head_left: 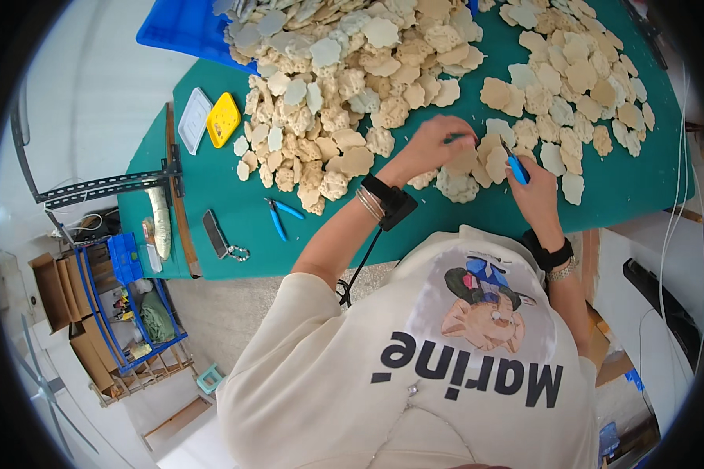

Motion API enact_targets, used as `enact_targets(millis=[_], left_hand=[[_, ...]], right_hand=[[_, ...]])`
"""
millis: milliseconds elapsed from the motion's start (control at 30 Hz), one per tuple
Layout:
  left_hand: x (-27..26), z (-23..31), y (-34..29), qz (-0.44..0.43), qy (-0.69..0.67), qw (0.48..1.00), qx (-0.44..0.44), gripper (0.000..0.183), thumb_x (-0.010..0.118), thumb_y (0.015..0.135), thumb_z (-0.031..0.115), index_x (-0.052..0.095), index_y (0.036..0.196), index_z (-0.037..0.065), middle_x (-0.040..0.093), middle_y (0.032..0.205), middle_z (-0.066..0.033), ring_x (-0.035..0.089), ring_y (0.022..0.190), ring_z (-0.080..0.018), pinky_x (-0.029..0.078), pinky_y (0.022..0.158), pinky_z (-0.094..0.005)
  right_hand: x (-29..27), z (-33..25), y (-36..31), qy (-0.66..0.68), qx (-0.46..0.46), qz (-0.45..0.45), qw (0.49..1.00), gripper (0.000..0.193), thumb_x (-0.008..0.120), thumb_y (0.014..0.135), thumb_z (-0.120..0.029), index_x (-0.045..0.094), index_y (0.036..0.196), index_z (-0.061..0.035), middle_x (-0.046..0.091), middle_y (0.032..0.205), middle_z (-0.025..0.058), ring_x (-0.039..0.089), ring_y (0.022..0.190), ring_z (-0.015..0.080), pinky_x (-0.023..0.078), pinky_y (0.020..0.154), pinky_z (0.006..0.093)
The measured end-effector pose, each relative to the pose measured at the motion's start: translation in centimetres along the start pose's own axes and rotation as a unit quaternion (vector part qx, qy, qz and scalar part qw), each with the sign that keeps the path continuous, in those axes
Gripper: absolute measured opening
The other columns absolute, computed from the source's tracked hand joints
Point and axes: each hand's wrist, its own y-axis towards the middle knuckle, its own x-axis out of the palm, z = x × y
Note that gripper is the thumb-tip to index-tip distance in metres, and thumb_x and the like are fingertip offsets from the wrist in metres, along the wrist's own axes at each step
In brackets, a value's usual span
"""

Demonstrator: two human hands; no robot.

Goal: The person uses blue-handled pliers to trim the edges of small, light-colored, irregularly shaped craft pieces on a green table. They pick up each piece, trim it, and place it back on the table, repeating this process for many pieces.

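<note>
Near the front edge of the green table (641, 184), the right hand (534, 195) is holding blue cutters (517, 169), wrapped snugly around the handles. The tip is pointing at some pale pieces (457, 188) lying between the two hands. The left hand (432, 147) is hanging beside them with bent fingers — I cannot tell if it is pinching one. A big heap (344, 102) of pieces is lying toward the far edge, and another heap (575, 74) is lying toward the right edge. Spare cutters (280, 218) are resting open near the front edge — with a phone (214, 233) lying nearer the left edge.
</note>
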Motion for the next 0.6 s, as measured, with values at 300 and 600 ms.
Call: enact_targets(millis=[300,600], left_hand=[[-3.8,-4.8,2.6,0.106,0.499,0.860,0.027,0.041,0.070,0.068,0.001,0.069,0.107,0.014,0.055,0.101,-0.0079,0.054,0.099,-0.0270,0.044,0.080,-0.0386],[-6.1,-4.9,1.5,0.135,0.315,0.939,0.039,0.033,0.082,0.069,0.011,0.069,0.099,0.007,0.061,0.094,-0.0037,0.059,0.091,-0.0186,0.048,0.074,-0.0344]], right_hand=[[-0.4,1.3,-0.2,-0.010,-0.015,0.023,1.000,0.026,0.068,0.083,-0.014,0.066,0.106,-0.0020,0.064,0.077,0.0206,0.064,0.068,0.0366,0.049,0.061,0.0405],[0.5,0.2,-0.5,0.002,-0.041,0.013,0.999,0.022,0.066,0.083,-0.012,0.065,0.102,-0.0017,0.063,0.075,0.0193,0.061,0.067,0.0370,0.048,0.060,0.0407]])
